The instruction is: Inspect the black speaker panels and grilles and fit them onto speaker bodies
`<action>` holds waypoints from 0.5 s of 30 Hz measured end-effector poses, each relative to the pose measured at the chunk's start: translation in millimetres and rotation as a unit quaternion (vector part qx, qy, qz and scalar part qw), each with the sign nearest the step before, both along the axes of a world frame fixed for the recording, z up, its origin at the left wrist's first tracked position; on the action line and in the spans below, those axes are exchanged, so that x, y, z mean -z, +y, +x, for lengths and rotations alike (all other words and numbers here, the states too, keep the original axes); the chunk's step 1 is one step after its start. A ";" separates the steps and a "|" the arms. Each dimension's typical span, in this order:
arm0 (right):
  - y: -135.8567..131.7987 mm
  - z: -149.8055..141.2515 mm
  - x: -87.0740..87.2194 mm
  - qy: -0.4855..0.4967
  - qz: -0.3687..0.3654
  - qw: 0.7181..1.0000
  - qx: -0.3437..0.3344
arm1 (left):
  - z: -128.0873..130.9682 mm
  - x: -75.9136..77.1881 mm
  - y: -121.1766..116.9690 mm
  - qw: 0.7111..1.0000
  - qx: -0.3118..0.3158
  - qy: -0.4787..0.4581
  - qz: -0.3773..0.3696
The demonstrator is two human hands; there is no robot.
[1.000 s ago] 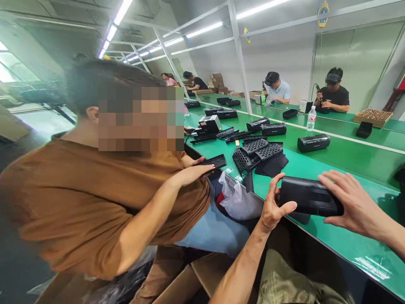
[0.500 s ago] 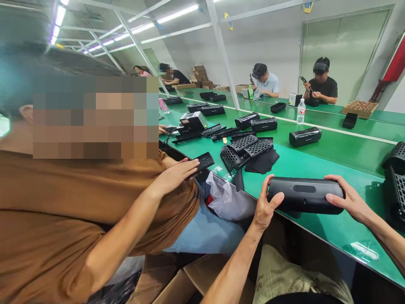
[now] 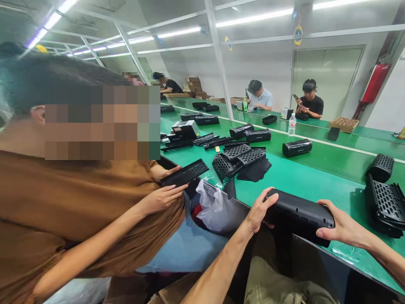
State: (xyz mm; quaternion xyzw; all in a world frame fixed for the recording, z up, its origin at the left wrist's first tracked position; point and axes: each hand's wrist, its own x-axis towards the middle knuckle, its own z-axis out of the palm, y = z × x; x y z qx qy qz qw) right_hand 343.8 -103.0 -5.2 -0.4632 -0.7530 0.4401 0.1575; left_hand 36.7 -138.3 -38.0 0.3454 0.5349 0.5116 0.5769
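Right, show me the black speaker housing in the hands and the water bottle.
Black speaker housing (image 3: pixel 299 216): head view, on its long curved side.
Water bottle (image 3: pixel 292 125): head view, on its middle.

bright ceiling tubes (image 3: pixel 255 17), curved wide-angle edges, soft shadows

Matte black cylindrical speaker body (image 3: pixel 299 217), grooved along one side, tilted

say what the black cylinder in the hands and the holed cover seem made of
The black cylinder looks like moulded plastic with a satin finish, from its soft sheen. The holed cover seems matt black plastic too, its holes evenly moulded.
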 end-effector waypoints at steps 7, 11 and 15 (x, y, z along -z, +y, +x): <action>9.2 6.6 22.1 0.212 -0.104 0.948 0.213 | -21.5 1.4 28.9 0.980 -0.103 0.129 0.112; 81.7 11.6 16.7 0.380 -0.109 0.858 0.328 | -45.2 30.2 29.2 0.878 -0.172 0.383 0.229; 165.5 18.2 -3.0 0.292 -0.001 0.925 0.244 | -54.2 60.3 15.6 0.864 -0.153 0.439 0.194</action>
